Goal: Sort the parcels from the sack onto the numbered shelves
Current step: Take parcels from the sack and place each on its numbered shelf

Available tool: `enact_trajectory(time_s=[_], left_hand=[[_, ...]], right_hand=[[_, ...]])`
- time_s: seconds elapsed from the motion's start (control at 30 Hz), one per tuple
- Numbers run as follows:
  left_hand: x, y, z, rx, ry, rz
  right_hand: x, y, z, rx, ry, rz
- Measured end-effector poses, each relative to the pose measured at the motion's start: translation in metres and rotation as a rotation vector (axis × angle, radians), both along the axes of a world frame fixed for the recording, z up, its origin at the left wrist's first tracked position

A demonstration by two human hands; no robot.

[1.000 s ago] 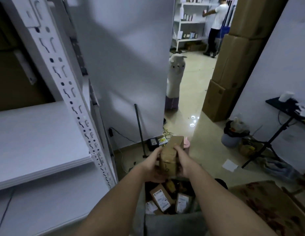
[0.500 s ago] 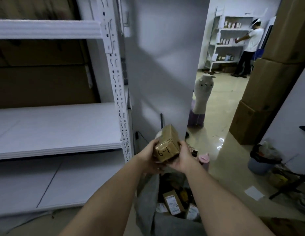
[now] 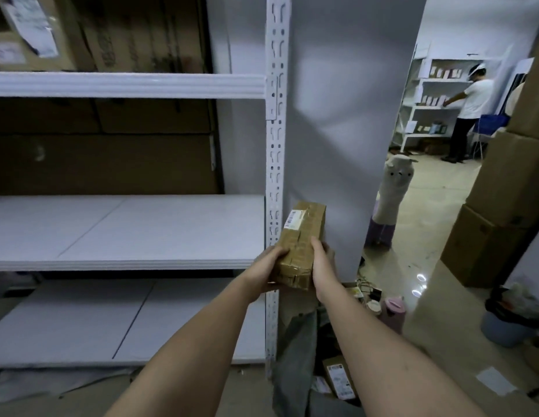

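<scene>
Both hands, left hand [image 3: 269, 266] and right hand [image 3: 321, 260], grip a taped brown cardboard parcel [image 3: 303, 236] at centre. The white metal shelves [image 3: 126, 260] at nine o'clock look bare, and the grey sack [image 3: 295, 356] at six o'clock seemingly holds more parcels, so sorting is barely begun.

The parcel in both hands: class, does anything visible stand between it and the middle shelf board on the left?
Yes. The parcel, held by the left hand and right hand, sits in front of the perforated white upright post. The middle shelf board lies left of that post.
</scene>
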State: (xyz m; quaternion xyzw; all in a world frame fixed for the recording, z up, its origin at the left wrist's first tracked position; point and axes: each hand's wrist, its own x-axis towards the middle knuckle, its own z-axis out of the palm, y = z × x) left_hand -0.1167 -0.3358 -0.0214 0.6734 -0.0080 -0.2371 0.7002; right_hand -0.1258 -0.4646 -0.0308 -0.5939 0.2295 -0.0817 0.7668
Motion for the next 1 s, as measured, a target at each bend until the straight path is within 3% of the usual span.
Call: enact_trajectory(time_s=[0.27, 0.43, 0.67, 1.0], left_hand=[[-0.012, 0.099, 0.019, -0.063, -0.288, 0.087], [-0.015, 0.160, 0.037, -0.118, -0.406, 0.200], [0.003, 0.222, 0.086, 0.034, -0.700, 0.404], [0.055, 0.271, 0.189, -0.065, -0.757, 0.534]], right_hand=[[-0.014, 0.096, 0.021, -0.282, -0.205, -0.053], [-0.006, 0.160, 0.049, -0.334, -0.314, -0.016], [0.028, 0.229, 0.105, -0.419, -0.485, 0.033], [0.093, 0.289, 0.199, -0.453, -0.760, 0.237]])
